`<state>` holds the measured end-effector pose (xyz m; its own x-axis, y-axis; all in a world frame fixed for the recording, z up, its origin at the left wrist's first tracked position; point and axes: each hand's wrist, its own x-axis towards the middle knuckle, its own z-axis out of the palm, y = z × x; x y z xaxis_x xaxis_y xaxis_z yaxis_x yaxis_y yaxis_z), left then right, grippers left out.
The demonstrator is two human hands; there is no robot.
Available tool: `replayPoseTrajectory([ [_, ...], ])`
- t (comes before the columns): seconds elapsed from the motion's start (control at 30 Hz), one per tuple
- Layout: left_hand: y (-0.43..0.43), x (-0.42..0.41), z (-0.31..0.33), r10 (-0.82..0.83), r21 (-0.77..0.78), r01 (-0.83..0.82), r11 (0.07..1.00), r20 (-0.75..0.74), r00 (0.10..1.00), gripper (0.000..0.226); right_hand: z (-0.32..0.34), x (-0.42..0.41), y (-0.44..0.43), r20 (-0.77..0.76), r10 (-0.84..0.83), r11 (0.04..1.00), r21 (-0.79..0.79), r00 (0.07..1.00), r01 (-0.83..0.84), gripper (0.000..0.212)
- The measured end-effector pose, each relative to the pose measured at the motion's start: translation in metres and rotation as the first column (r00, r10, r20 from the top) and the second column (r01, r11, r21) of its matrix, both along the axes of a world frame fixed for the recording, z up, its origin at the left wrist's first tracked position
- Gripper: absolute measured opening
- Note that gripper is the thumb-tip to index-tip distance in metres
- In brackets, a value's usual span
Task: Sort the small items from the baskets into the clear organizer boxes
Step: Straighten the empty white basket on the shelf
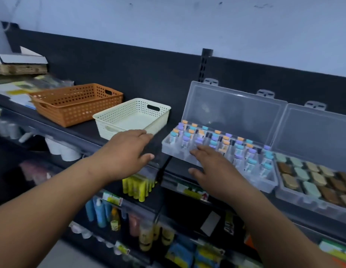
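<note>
A clear plastic organizer box (167, 148) stands on a black shelf (85, 130) at centre right, its hinged lid (232, 117) raised and leaning toward the black back panel (129, 64). Its compartments hold small tubes (214, 141) standing upright, with caps of lilac, teal and orange. The right hand (212, 167) lies over the near front edge of this box, its grip spread, fingers straight and apart, pinching nothing. Just beside the box on the right stands a second clear organizer box (303, 203), lid also up, filled with rows of small flat blocks (313, 178) in brown, tan and pale green.

To the left of the first box sits a cream perforated plastic basket (110, 130), and further left an orange perforated plastic basket (71, 113); the two baskets are near each other, apart. The left hand (125, 151) reaches to the near right corner of the cream basket, its grip loose and spread, holding nothing. Whether its fingertips touch the rim cannot be told.

A slotted black upright (206, 62) rises from the back panel, and a pale wall (187, 20) shows above. Flat cardboard boxes (21, 64) are stacked at the shelf's far left end. Lower shelves, blurred, carry yellow tubes (137, 187) and blue bottles (98, 211).
</note>
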<state>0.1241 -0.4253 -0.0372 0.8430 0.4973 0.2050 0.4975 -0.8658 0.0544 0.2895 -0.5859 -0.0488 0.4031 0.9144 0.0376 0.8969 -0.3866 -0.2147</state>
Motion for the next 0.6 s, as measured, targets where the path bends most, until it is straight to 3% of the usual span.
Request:
replayPoseTrajectory([
  [0.27, 0.084, -0.032, -0.004, 0.100, 0.001, -0.100, 0.995, -0.029, 0.995, 0.072, 0.009, -0.052, 0.097, 0.007, 0.115, 0.989, 0.096, 0.993, -0.115, 0.060],
  [0.43, 0.139, -0.021, -0.014, 0.164, 0.142, -0.143, 0.979, -0.152, 0.975, 0.074, -0.002, -0.044, 0.167, 0.073, 0.121, 0.992, 0.036, 0.990, -0.124, 0.068],
  [0.5, 0.158, -0.014, -0.018, 0.154, 0.149, -0.123, 0.981, -0.218, 0.964, 0.067, -0.005, -0.035, 0.193, 0.099, 0.135, 0.990, -0.047, 0.986, -0.131, 0.060],
  [0.6, 0.183, -0.009, -0.023, 0.103, 0.060, -0.094, 0.994, -0.180, 0.978, 0.029, -0.007, -0.025, 0.219, 0.128, 0.232, 0.970, -0.109, 0.964, -0.219, 0.030],
])
